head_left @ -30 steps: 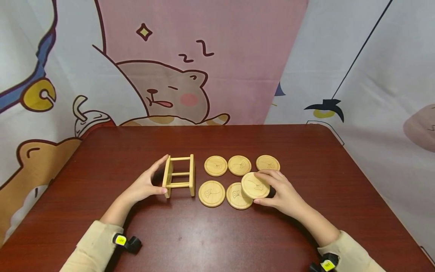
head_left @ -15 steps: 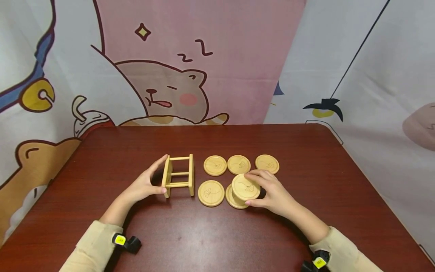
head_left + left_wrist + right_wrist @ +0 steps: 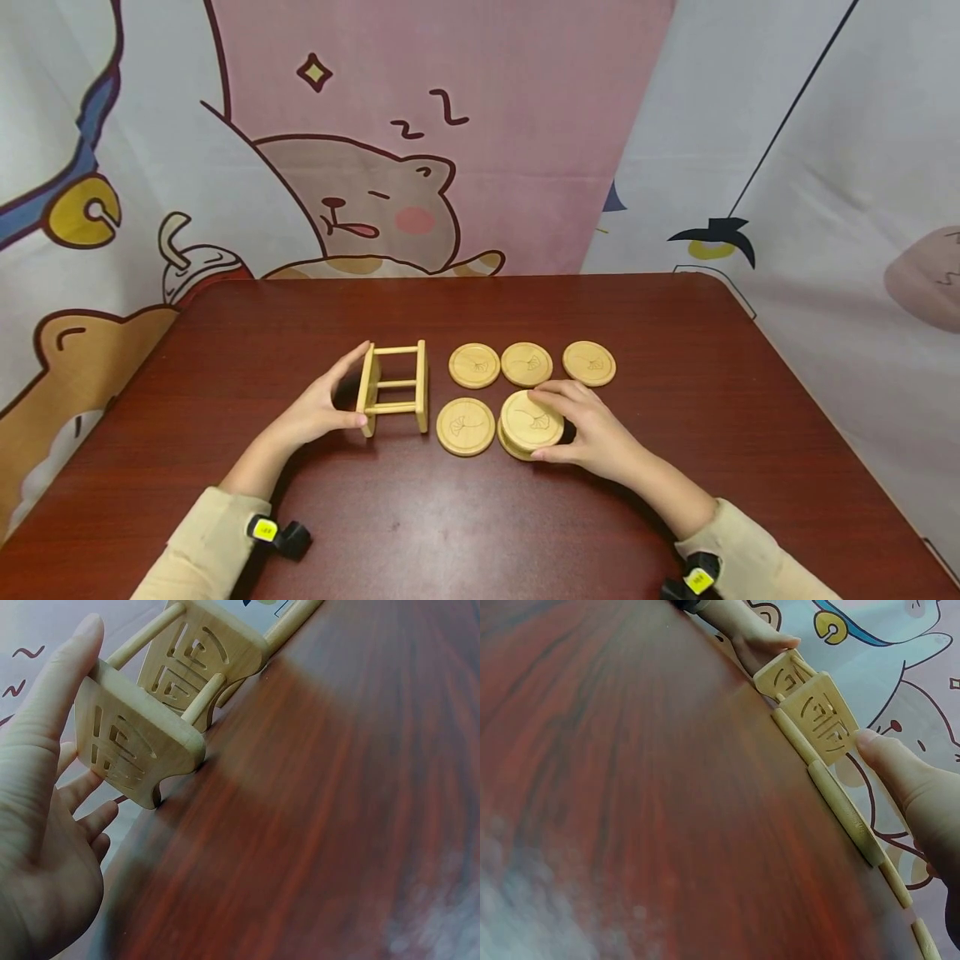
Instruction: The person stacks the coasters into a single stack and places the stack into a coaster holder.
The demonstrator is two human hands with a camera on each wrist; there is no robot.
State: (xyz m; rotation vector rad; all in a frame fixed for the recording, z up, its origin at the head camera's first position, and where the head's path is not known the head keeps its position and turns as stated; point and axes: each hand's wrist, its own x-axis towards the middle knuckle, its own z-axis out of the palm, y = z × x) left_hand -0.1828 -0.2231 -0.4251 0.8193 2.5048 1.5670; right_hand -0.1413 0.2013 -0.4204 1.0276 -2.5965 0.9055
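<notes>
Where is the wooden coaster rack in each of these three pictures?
Head: the wooden coaster rack is just left of the middle, beside the coasters.
Left wrist: upper left, reaching the top edge.
Right wrist: upper right.
Shared landmark: the left hand, gripping the rack in every picture.

The pale yellow, open-barred wooden rack [image 3: 397, 384] looks smooth with a soft sheen; the pale yellow, round wooden discs [image 3: 532, 422] look smooth around engraved lines. The reddish-brown, wood-grained surface [image 3: 420, 517] is glossy, the printed pastel backdrop [image 3: 540, 100] matt cloth.
</notes>
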